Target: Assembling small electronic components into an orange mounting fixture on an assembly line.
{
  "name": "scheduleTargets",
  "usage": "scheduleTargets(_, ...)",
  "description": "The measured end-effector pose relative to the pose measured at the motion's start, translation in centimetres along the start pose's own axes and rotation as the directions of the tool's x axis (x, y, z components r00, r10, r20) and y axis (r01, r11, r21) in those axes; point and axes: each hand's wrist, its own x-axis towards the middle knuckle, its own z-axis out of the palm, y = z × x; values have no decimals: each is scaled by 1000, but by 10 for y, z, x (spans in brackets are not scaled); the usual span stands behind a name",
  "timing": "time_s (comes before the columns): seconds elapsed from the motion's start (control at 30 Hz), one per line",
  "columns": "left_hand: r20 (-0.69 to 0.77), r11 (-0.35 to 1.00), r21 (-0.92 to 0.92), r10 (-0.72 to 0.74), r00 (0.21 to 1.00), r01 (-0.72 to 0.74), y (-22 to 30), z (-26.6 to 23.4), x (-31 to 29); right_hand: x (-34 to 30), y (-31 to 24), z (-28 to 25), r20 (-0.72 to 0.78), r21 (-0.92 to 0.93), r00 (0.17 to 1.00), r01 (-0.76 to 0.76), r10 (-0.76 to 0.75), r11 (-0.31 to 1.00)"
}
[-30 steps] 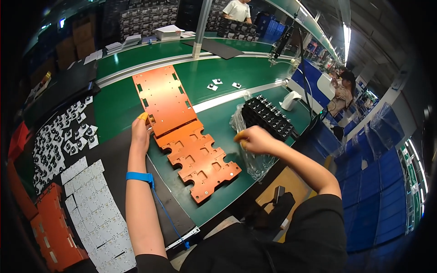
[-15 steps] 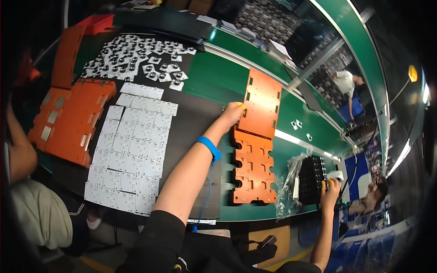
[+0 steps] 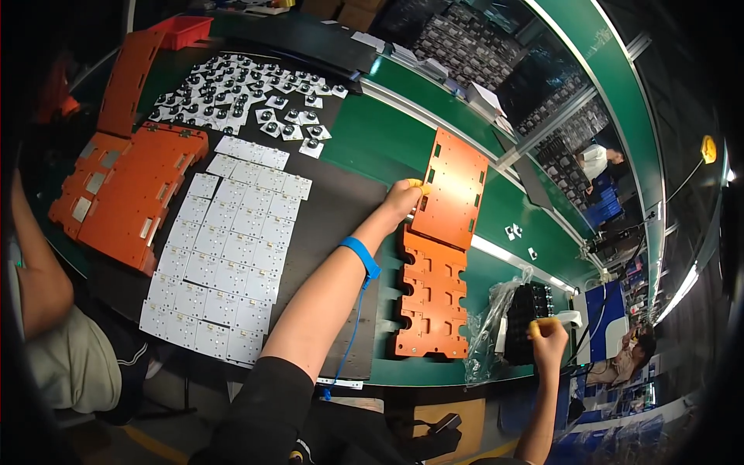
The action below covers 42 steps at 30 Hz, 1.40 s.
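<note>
My left hand, yellow covers on its fingertips and a blue strap on the wrist, grips the left edge of a raised orange lid. Below that lid lies the orange fixture base, with rounded notches and cut-out recesses. My right hand hovers over the near right of a black tray holding small dark parts. Its yellow-covered fingertips are pinched together; whatever sits between them is too small to make out. Crumpled clear plastic lies along the tray's left side.
White circuit boards lie in rows on a black mat. White pieces with black lenses spread behind them. A second orange fixture stands open at left, near a seated person's arm. A red bin sits far left.
My right hand has moved left and slightly down, away from the tray's right edge, fingers still pinched. My left hand stays on the lid's edge. The whole view has shifted slightly.
</note>
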Motion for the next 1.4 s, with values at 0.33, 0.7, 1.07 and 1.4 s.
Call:
scheduleTargets(0.33, 6, 997, 73, 0, 1000, 0, -21, -10, 16, 21, -219, 152, 576, 596, 728, -63, -372, 800)
scheduleTargets(0.7, -95, 854, -517, -130, 987, 63, -14, -15, 10, 95, -324, 352, 455, 252, 576, 648, -679, 719)
scheduleTargets(1.07, -63, 866, -497, -103, 993, 58, -6, -15, 9, 100, -313, 355, 429, 92, 528, 782, -733, 617)
scheduleTargets(1.4, -38, 933, -359, -37, 999, 21, -17, -23, 6, 83, -305, 345, 399, 59, 531, 799, -747, 599)
